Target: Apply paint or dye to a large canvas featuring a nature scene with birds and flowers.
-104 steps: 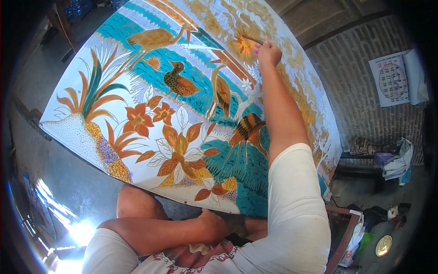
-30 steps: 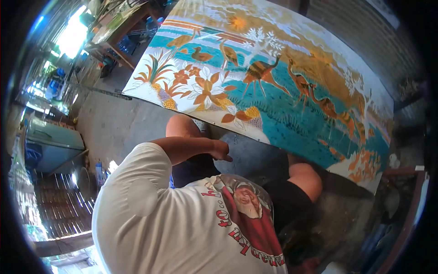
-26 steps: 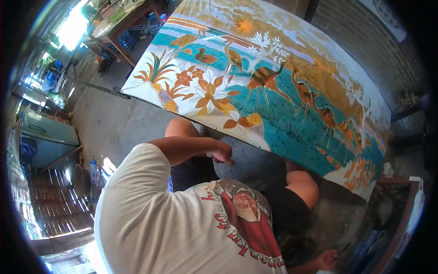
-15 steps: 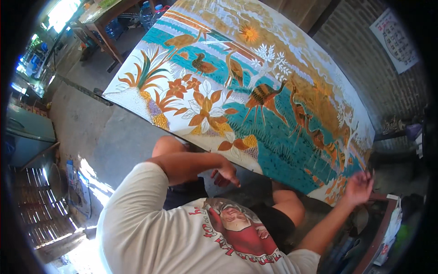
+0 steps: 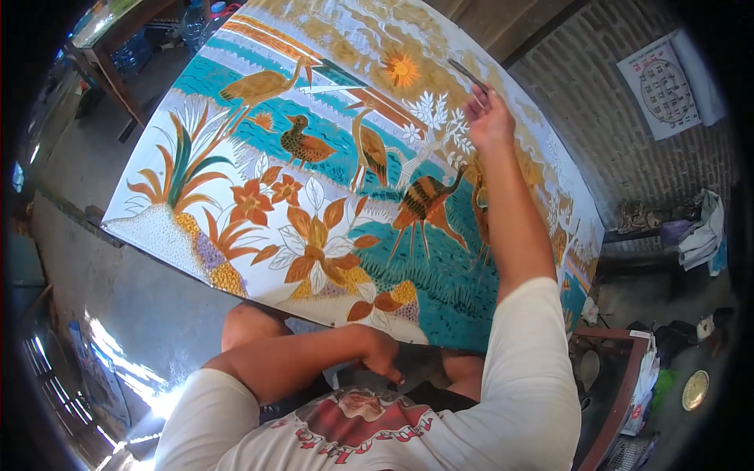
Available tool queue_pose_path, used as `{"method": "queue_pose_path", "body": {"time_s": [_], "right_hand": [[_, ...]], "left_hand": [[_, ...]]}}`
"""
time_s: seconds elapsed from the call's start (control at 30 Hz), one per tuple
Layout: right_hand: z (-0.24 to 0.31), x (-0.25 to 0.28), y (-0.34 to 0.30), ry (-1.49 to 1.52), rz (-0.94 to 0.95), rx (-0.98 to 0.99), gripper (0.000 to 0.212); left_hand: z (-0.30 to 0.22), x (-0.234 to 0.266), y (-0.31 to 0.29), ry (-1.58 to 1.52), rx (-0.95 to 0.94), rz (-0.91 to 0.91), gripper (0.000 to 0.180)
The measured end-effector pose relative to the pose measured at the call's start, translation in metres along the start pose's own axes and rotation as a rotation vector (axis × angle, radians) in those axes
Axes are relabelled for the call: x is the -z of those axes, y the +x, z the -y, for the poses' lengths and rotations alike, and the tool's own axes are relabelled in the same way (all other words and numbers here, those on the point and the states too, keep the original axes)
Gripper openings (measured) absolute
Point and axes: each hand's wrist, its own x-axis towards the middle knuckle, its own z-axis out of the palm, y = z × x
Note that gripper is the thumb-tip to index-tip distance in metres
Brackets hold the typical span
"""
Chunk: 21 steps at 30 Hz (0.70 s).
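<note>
A large painted cloth panel (image 5: 184, 294) slants across the view in front of me, showing birds, leaves and teal water. My right hand (image 5: 493, 119) is raised over its upper right part, closed around a slim dark paintbrush (image 5: 468, 75). The brush points up and left over the ochre and pale sky area, near the orange sun (image 5: 401, 69). Whether its tip touches the surface I cannot tell. My left hand (image 5: 381, 353) hangs over my lap by the panel's near edge, fingers loosely bent downward, with nothing visible in it.
At the right stands a brown-framed stand or case (image 5: 620, 377) with bags and odds and ends around it. A printed sheet (image 5: 660, 86) hangs on the ribbed wall. Far left are a wooden table (image 5: 102, 35) and large water bottles (image 5: 192, 27).
My right hand has swung from the panel's lower right corner up and left over the sky area, with the brush. The view has shifted, and my left hand stays near my lap.
</note>
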Motion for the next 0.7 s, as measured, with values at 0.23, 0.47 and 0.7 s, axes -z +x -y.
{"method": "queue_pose_path", "body": {"time_s": [0.23, 0.47, 0.7], "right_hand": [[-0.070, -0.049, 0.066, -0.221, -0.030, 0.009, 0.025], [-0.095, -0.070, 0.091, -0.309, -0.083, 0.046, 0.026], [-0.108, -0.065, 0.087, -0.364, -0.160, 0.027, 0.027]], "left_hand": [[-0.033, 0.009, -0.037, 0.362, -0.013, -0.274, 0.053], [-0.046, 0.008, -0.065, 0.363, -0.041, -0.313, 0.041], [-0.038, 0.001, -0.053, 0.350, -0.037, -0.331, 0.034]]}}
